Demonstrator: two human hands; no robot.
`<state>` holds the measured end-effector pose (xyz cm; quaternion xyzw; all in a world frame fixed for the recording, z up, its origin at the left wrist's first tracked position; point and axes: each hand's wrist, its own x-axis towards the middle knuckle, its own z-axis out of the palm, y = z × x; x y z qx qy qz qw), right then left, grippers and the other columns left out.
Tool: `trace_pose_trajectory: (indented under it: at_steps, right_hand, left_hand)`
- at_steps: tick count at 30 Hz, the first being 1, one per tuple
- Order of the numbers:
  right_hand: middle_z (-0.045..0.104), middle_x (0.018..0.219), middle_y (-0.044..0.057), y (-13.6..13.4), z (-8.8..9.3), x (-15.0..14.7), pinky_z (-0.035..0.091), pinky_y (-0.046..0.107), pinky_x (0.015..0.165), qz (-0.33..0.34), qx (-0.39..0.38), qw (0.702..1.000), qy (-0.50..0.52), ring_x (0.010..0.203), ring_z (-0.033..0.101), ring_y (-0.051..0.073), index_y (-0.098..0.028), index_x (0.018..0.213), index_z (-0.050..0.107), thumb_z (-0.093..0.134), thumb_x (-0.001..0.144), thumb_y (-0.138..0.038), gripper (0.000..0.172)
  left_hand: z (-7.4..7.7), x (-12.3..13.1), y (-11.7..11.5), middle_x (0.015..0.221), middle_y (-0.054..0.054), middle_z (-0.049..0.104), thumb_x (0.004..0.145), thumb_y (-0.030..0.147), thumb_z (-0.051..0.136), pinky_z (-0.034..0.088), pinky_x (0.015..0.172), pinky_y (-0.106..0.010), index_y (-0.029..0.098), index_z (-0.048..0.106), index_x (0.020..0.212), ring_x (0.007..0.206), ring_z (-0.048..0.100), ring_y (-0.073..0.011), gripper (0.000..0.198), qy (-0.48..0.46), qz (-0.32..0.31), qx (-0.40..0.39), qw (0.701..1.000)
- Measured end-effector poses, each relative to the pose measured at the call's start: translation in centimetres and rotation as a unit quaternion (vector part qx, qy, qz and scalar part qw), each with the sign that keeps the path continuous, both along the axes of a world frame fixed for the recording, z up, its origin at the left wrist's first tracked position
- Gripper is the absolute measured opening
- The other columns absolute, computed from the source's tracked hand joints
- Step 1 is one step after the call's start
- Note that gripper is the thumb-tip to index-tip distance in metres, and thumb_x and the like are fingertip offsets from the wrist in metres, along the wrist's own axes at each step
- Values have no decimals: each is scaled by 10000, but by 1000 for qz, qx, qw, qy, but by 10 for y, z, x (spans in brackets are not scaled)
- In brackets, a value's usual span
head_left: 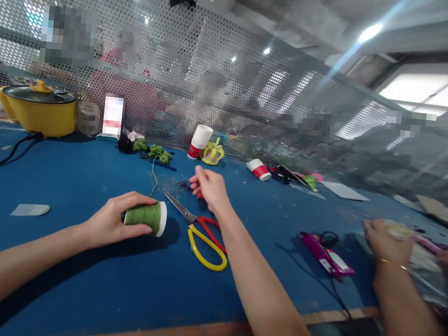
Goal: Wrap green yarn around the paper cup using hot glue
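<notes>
My left hand point(110, 218) is wrapped round a spool of green yarn point(143, 218) lying on its side, its white end facing right. A green strand point(153, 180) runs from the spool back toward small bundles of green yarn point(159, 154). My right hand point(212, 189) is closed with curled fingers over the table; whatever is between the fingertips, if anything, is too small to make out. Beneath it and partly hidden lies a small dark blue and red tool point(185, 184). Scissors point(190, 217) with one red and one yellow handle loop lie between my hands, blades pointing away.
A yellow electric pot point(49, 117) stands back left. Stacked paper cups point(201, 137) and a yellow-green crown-shaped piece point(212, 153) are at the back; another cup point(258, 169) lies tipped. Right of me sit a purple corded device point(324, 254) and another person's hand point(389, 242). A perforated screen point(169, 78) rises behind.
</notes>
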<state>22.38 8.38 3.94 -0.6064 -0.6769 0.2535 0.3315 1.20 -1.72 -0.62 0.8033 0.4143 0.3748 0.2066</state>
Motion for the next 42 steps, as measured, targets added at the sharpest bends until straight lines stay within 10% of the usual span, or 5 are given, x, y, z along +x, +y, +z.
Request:
trace_pose_trajectory:
  at_steps: [8, 16, 23, 42]
  right_hand:
    - [621, 604, 85, 24, -26, 44, 441, 293, 665, -69, -11, 980, -185, 772, 613, 248, -176, 462, 507, 667, 535, -69, 205]
    - [640, 803, 76, -2, -10, 35, 466, 278, 591, -65, 4, 992, -109, 631, 603, 157, -127, 936, 539, 591, 651, -144, 290]
    - [531, 520, -20, -65, 17, 16, 413, 208, 426, 130, -91, 983, 91, 418, 486, 84, -140, 765, 561, 584, 710, -285, 157]
    - [576, 511, -4, -89, 9, 7, 422, 264, 522, 147, 67, 985, -53, 591, 571, 177, -200, 648, 624, 564, 699, -277, 111]
  left_hand:
    - [0, 0, 5, 1047, -80, 600, 707, 431, 606, 472, 788, -344, 176, 523, 1082, 914, 582, -235, 462, -2, 63, -33, 997]
    - [-3, -6, 11, 1070, -79, 589, 694, 423, 621, 452, 818, -349, 179, 508, 1086, 957, 563, -235, 475, 7, 82, -29, 996]
    - [-3, -9, 14, 1038, -79, 590, 679, 433, 633, 453, 807, -349, 170, 513, 1074, 923, 566, -227, 489, -36, 90, -59, 994]
    - [1, -9, 18, 880, -76, 641, 642, 550, 608, 499, 666, -338, 139, 540, 1044, 765, 609, -232, 579, -123, 148, -182, 964]
